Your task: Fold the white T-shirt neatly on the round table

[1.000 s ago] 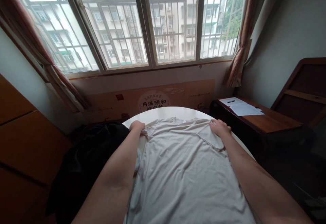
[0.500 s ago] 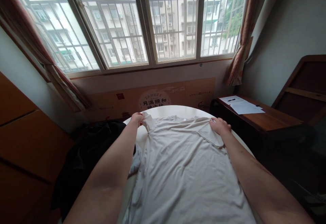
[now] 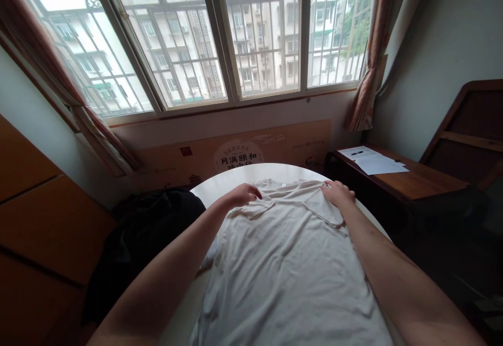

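A white T-shirt (image 3: 291,262) lies spread on a round white table (image 3: 212,178), its collar toward the window and wrinkles running down its body. Both sleeves are turned inward over the front. My left hand (image 3: 244,195) is over the left shoulder by the folded sleeve, its fingers slightly bent and apart from the thumb. At the right shoulder, my right hand (image 3: 339,194) has its fingers curled on the cloth near the edge; the palm side is hidden.
Dark cloth (image 3: 157,230) is heaped left of the table. To the right, papers and a pen lie on a low wooden table (image 3: 428,181) beside a wooden chair back (image 3: 463,126). A printed cardboard panel (image 3: 271,139) stands under the barred window.
My left hand has moved right and inward from the outstretched sleeve, which is now folded over the shirt. My right hand has stayed at the right shoulder.
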`<state>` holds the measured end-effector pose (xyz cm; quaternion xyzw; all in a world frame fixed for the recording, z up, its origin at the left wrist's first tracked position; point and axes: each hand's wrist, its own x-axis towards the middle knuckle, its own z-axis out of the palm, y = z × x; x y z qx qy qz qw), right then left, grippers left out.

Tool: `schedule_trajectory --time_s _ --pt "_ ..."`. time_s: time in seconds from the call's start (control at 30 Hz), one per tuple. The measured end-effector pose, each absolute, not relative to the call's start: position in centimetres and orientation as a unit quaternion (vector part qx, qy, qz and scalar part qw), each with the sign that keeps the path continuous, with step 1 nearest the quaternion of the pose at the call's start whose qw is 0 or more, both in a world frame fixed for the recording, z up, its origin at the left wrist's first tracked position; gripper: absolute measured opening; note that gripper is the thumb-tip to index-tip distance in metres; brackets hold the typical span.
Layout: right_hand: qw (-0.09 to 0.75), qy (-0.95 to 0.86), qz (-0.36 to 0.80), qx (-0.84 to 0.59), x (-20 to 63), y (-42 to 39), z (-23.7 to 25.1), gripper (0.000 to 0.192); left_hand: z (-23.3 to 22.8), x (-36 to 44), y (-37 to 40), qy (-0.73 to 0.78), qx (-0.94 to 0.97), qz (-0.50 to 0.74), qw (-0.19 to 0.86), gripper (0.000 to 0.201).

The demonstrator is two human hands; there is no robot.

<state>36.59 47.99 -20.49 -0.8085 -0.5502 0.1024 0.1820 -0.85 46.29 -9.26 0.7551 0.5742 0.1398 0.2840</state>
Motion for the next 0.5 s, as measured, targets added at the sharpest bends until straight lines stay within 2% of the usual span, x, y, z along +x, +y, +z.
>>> schedule_trajectory --time_s 0.1,0.2,0.4,0.5 --pt "0.189 -0.547 0.101 -0.809 36.5 47.9 -20.5 0.056 -10.0 -2.5 47.6 0.645 0.720 0.170 0.194 0.036" --pt "0.202 -0.545 0.095 -0.808 36.3 47.8 -20.5 0.053 -11.3 -3.8 49.6 0.709 0.677 0.149 0.129 0.035" --pt "0.242 -0.551 0.076 -0.795 36.1 48.1 -20.8 0.047 -14.2 -2.8 53.1 0.754 0.636 0.118 0.115 0.038" --pt "0.271 -0.561 0.067 -0.779 36.3 48.4 -20.9 0.037 -14.9 -2.2 54.5 0.756 0.623 0.148 0.135 0.025"
